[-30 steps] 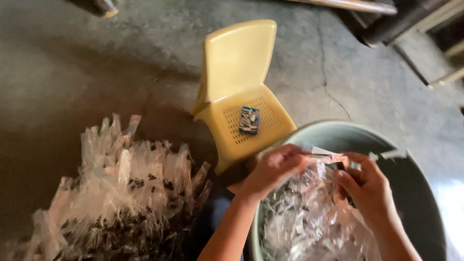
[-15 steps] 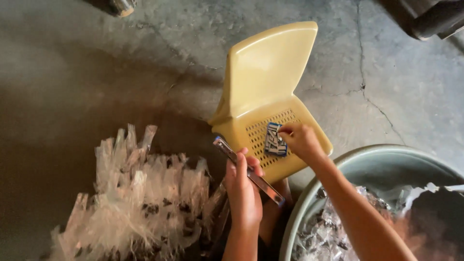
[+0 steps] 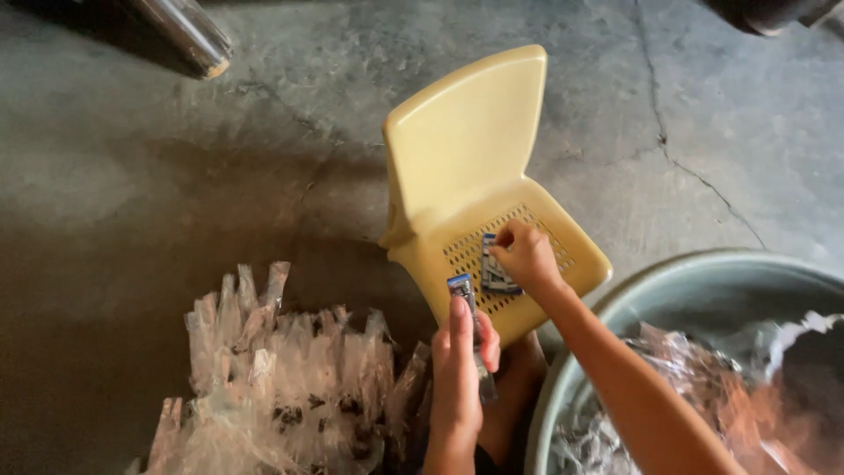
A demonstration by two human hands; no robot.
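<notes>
While gripping: right hand [image 3: 525,255], packets [image 3: 494,264].

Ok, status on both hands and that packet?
Left hand gripping slim packet upright. Right hand on small packets on yellow chair seat. Nothing blocking.

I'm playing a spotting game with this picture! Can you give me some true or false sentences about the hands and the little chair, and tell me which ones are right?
1. The right hand rests on a small blue packet on the yellow chair. True.
2. The left hand is empty. False: it holds a long thin packet.
3. The chair seat has small holes. True.
4. The clear bags hang on the chair back. False: they are piled on the floor beside it.
5. The big round tub is bright red. False: it is grey-green.
</notes>
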